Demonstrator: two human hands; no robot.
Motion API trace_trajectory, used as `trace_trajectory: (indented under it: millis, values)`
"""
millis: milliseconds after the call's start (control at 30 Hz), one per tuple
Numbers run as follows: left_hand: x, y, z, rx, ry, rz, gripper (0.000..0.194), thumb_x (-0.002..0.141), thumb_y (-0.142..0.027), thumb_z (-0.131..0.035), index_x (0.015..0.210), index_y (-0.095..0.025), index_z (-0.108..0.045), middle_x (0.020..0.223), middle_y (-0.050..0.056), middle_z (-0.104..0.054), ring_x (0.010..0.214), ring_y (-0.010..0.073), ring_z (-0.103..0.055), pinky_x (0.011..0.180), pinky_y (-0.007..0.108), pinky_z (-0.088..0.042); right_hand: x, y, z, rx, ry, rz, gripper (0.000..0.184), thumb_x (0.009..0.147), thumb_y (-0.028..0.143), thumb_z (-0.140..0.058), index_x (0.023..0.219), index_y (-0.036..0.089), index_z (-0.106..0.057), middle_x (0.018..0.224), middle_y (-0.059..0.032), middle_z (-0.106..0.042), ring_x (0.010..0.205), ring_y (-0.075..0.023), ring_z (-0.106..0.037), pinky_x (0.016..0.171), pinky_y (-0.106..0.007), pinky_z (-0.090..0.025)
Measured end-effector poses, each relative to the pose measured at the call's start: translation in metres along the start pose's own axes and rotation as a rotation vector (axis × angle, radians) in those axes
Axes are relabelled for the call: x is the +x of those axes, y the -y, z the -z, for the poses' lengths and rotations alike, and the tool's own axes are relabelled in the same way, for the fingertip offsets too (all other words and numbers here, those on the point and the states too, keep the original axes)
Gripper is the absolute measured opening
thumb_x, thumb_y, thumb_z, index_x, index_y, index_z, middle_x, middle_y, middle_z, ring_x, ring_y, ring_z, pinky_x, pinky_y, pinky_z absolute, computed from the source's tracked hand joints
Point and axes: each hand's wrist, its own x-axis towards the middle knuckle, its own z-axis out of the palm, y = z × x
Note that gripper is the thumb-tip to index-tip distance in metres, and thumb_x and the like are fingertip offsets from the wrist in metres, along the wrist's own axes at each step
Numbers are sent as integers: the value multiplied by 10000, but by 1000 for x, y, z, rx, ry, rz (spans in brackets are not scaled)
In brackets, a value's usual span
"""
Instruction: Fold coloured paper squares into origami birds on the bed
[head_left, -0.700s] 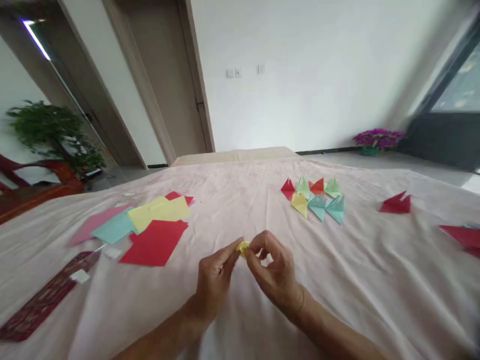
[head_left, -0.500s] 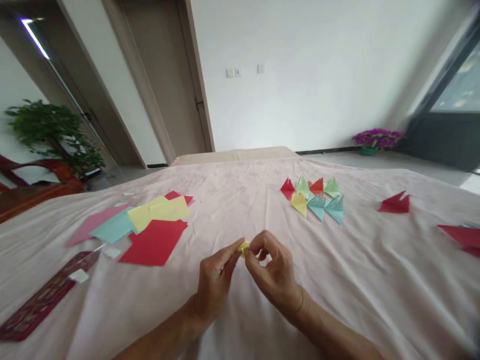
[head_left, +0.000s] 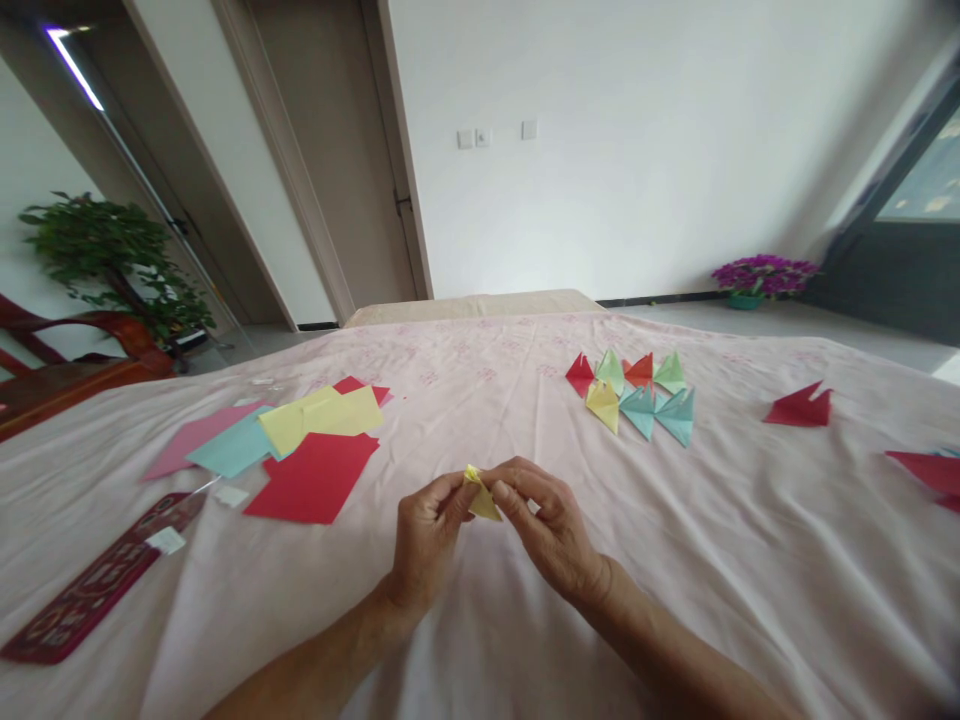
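Between my two hands is a small piece of folded yellow paper [head_left: 484, 501], held just above the cloth. My left hand [head_left: 429, 535] pinches its left side between thumb and fingers. On the other side, the thumb and fingers of my right hand [head_left: 551, 530] close on its right edge. Part of the paper is hidden behind the fingertips. Beyond my right hand stand several folded paper shapes in red, green, yellow and blue, among them a yellow one [head_left: 603, 404] and a blue one [head_left: 677, 414].
To the left lie loose sheets: red [head_left: 315, 480], yellow [head_left: 319, 418], blue [head_left: 231, 443] and pink [head_left: 187, 440]. A dark red patterned packet [head_left: 97, 590] is nearer. Folded red paper [head_left: 799, 406] sits at the right. A pale pink cloth [head_left: 480, 390] with wrinkles covers the table.
The yellow paper has turned so that more of its folded triangular face shows. My right fingers have shifted from a curled pinch to lying along its edge. The view has moved slightly.
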Motion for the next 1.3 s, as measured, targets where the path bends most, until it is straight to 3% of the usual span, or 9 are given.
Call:
trace_trajectory:
  millis: [167,267,367,533,667,833,967,1133,1300]
  values:
    - [7,-2,4,-52,-8,64,353,846,-446,-610,966,-131,-714,783,44,-699,681,146,-623,564,211,-505,3,-3,0,-117,96,-84,250,880,330,-605,1113,268,-672,883,-8,-663,794,-144,-601,649,-254,-459]
    - [10,-1,4,-58,-36,86,367,840,-460,-608,950,-124,-706,764,43,-684,660,140,-608,550,211,-496,0,-6,-7,-227,68,-91,402,783,233,-690,1180,261,-629,871,1,-652,787,-148,-588,632,-250,-457]
    - [12,1,4,-64,-56,120,378,823,-476,-616,926,-121,-696,740,35,-665,630,132,-591,519,202,-473,-4,-16,-13,-272,17,-107,467,773,121,-627,1218,260,-603,858,8,-653,749,-136,-583,649,-254,-462]
    - [15,6,3,-78,-67,124,340,814,-461,-629,860,-126,-667,677,6,-618,581,101,-523,487,176,-400,-6,-30,-16,-130,-86,-215,378,826,194,-589,1203,211,-614,801,1,-648,662,-125,-574,645,-260,-475]
    - [16,8,1,-167,-67,100,302,815,-437,-637,793,-136,-622,620,-33,-543,537,72,-446,489,166,-357,-2,-27,-13,-110,-90,-278,234,835,301,-603,1023,203,-702,861,-32,-632,717,-140,-579,647,-268,-474]
    - [15,7,1,-223,-52,120,308,833,-454,-612,840,-147,-596,655,-28,-554,553,86,-478,490,173,-372,0,-27,-16,222,6,-558,270,830,408,-579,894,174,-696,757,-27,-656,667,-145,-594,550,-242,-466]
    - [19,8,2,-177,-83,87,323,840,-464,-602,807,-142,-595,650,-23,-563,559,89,-482,507,180,-381,0,-28,-21,328,-41,-601,262,772,411,-639,707,158,-651,582,10,-592,532,-108,-529,501,-222,-420]
    - [26,8,3,-202,-66,87,345,827,-483,-614,744,-150,-566,597,-47,-528,516,73,-454,489,178,-362,-1,-25,-21,389,-74,-641,304,747,447,-673,670,154,-643,537,8,-579,491,-105,-502,479,-224,-401]
    - [19,12,4,-288,112,123,336,878,-454,-555,1073,-180,-542,854,12,-622,687,117,-572,527,194,-451,-2,-29,-23,455,-224,-617,329,737,478,-701,722,150,-675,591,-11,-607,536,-116,-522,491,-225,-422]
